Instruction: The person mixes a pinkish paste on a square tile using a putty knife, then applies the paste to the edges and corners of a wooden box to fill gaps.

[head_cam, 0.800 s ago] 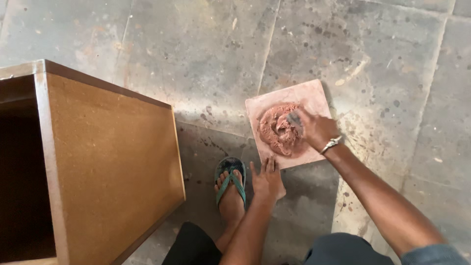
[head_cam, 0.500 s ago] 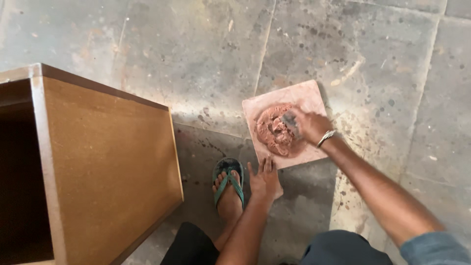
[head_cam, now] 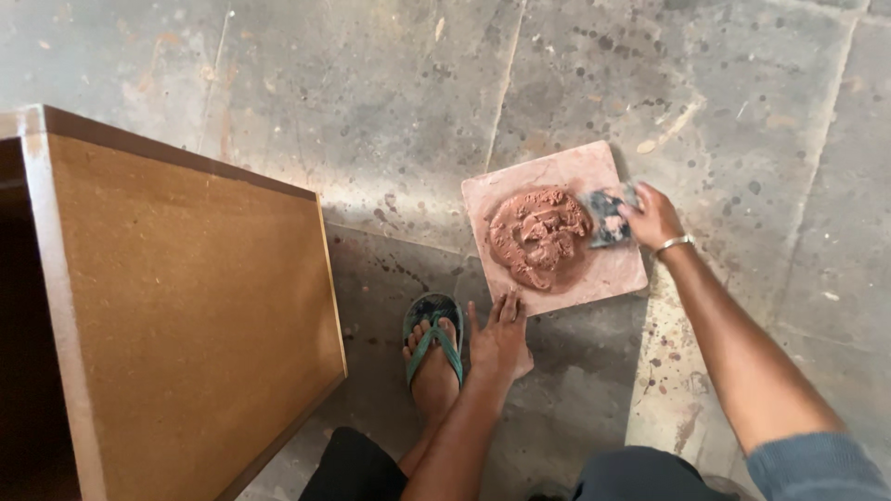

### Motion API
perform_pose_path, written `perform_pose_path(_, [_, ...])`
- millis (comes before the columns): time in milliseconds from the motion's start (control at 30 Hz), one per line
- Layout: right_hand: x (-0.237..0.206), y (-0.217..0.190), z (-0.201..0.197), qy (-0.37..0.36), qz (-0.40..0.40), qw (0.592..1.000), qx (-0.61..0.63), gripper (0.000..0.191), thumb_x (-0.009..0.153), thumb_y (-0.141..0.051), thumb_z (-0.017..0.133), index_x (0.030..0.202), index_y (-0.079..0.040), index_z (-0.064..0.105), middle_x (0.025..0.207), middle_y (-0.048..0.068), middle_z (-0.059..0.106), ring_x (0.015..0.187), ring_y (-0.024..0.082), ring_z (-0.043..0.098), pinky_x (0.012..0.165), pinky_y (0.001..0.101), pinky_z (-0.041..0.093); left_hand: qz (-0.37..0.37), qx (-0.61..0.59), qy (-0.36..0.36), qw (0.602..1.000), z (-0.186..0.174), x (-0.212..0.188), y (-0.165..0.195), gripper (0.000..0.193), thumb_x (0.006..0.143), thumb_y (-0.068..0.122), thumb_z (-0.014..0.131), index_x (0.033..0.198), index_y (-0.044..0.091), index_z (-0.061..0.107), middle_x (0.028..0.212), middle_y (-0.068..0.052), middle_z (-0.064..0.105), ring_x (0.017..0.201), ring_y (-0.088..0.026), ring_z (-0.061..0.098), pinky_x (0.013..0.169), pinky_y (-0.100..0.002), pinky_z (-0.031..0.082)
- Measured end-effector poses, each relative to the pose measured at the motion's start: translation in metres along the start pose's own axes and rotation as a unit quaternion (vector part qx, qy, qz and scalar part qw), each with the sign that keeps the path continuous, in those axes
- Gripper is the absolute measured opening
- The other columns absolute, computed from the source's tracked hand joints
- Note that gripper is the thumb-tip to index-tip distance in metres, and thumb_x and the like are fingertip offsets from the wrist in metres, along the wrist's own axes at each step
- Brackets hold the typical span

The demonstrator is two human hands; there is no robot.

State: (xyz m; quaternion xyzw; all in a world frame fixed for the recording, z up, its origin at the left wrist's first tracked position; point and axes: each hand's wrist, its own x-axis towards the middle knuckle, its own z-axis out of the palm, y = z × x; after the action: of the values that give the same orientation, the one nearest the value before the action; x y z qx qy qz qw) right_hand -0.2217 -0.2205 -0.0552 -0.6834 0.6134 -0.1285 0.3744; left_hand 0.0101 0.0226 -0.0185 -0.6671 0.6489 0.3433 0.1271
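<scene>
Right hand (head_cam: pixel 650 218) pinches a grey scraper (head_cam: pixel 605 218) beside reddish-brown paste (head_cam: pixel 536 234) on a square pink tile (head_cam: pixel 608 269); left hand (head_cam: pixel 499 339) lies spread on the floor (head_cam: pixel 371 111).

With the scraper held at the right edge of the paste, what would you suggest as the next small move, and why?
Probably draw the scraper in the right hand leftward into the reddish paste, folding it inward: the blade sits at the mound's right edge, and the left hand steadies the square tile at its near edge.
</scene>
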Motion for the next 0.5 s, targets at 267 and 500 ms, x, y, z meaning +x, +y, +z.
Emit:
perform_pose_path(267, [0.009,-0.048,-0.016,-0.180,0.011,0.983,0.025,0.031,0.100,-0.015,0.063,0.130,-0.005,0.061,0.106,0.017,0.075,0.090,0.022,0.067,0.080,0.0381,0.054,-0.003,0.010,0.004,1.000,0.002,0.007,0.003,0.092,0.078,0.031,0.073,0.158,0.014,0.031,0.168,-0.003,0.021,0.155,-0.019,0.020,0.121,-0.068,0.002])
perform_pose_path(500, [-0.063,-0.116,0.011,-0.089,-0.127,0.913,-0.376,0.066,0.086,-0.003,0.060,0.146,-0.030,0.055,0.108,0.014,0.073,0.062,0.015,0.068,0.040,0.0232,0.049,-0.008,0.020,0.051,0.998,0.004,0.005,0.008,0.086,0.081,0.028,0.069,0.158,0.011,0.034,0.171,-0.003,0.022,0.156,-0.019,0.023,0.123,-0.068,0.004])
